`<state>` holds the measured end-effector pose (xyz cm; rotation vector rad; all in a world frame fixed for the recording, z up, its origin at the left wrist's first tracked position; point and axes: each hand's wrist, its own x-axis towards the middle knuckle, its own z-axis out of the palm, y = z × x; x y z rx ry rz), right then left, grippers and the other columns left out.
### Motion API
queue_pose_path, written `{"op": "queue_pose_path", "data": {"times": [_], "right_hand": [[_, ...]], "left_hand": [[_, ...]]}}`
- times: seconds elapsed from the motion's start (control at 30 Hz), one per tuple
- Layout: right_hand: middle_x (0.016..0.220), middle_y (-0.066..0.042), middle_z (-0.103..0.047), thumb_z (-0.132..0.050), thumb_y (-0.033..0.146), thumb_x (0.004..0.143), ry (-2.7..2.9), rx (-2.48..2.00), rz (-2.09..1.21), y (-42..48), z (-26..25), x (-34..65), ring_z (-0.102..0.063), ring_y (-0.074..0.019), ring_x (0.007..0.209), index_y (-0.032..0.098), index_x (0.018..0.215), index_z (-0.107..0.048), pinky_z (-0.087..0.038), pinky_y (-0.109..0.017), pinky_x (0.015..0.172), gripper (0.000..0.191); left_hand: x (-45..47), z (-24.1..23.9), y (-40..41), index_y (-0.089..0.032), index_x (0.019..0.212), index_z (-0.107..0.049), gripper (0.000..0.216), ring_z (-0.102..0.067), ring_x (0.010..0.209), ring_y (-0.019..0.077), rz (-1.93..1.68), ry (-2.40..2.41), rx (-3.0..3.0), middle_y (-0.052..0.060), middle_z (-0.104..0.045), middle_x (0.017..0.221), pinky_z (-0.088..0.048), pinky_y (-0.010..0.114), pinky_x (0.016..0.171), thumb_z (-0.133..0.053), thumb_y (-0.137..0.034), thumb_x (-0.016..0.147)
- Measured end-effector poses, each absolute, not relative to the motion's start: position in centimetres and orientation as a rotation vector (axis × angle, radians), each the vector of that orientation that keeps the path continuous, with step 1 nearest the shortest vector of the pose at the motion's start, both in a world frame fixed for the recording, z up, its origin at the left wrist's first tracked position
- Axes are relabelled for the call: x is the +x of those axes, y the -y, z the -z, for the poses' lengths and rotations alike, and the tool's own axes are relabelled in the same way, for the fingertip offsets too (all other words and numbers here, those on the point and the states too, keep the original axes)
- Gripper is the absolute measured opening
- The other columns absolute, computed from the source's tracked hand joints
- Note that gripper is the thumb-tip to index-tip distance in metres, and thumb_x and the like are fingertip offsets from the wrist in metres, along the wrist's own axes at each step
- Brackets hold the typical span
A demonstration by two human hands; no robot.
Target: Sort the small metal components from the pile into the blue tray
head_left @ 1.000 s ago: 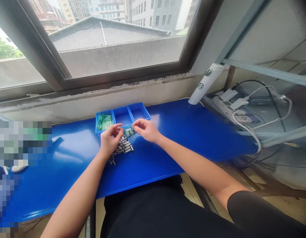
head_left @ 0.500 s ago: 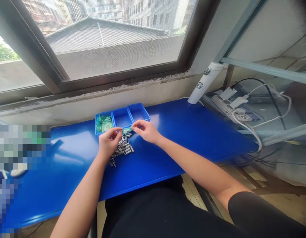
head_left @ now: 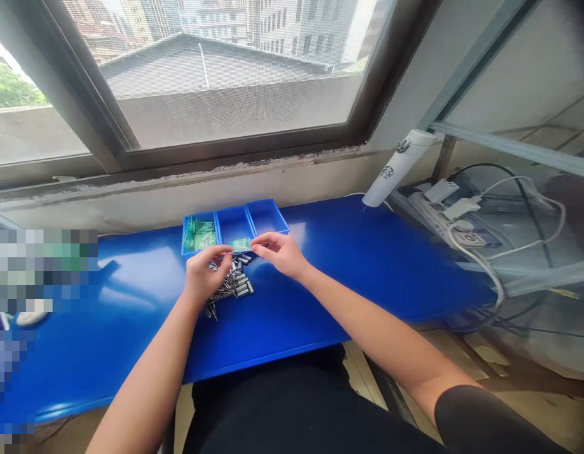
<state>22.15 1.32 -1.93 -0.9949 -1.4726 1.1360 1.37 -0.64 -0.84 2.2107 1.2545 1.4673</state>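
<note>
My left hand and my right hand pinch the two ends of a small green packet and hold it just above the front edge of a blue three-compartment tray. The tray's left compartment holds several more green packets; the middle and right compartments look bare. A pile of small silver metal pins lies on the blue table right under my hands.
A white tumbler leans at the table's far right corner. Beyond it, a power strip with plugs and white cables sits on a lower shelf. A window runs along the back wall. The far left is blurred out.
Both hands have lifted the green packet slightly up and toward the tray. The view has shifted a little.
</note>
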Motion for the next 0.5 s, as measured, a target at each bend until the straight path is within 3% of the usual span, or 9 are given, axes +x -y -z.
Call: {"op": "queue_pose_path", "data": {"times": [0.33, 0.5], "right_hand": [[0.079, -0.003, -0.069, -0.071, 0.030, 0.073, 1.512, -0.994, -0.986, -1.50, 2.24, 21.89, -0.063, -0.0144, 0.070, 0.018, 0.076, -0.065, -0.049, -0.027, 0.061, 0.014], [0.079, -0.002, -0.067, -0.069, 0.030, 0.074, 1.495, -0.974, -0.999, -1.57, 2.44, 21.87, -0.061, -0.0139, 0.071, 0.019, 0.088, -0.061, -0.048, -0.027, 0.062, 0.020]], "left_hand": [[1.45, 1.24, 0.21, -0.018, 0.089, -0.073, 0.011, -0.065, 0.061, 0.0125, -1.486, -1.240, 2.206, 0.003, -0.074, 0.076, -0.054, 0.025, 0.059, -0.065, -0.022, 0.082], [1.58, 1.43, 0.04, -0.018, 0.082, -0.070, 0.005, -0.061, 0.056, 0.0103, -1.495, -1.217, 2.193, 0.002, -0.071, 0.070, -0.050, 0.022, 0.053, -0.066, -0.021, 0.081]]}}
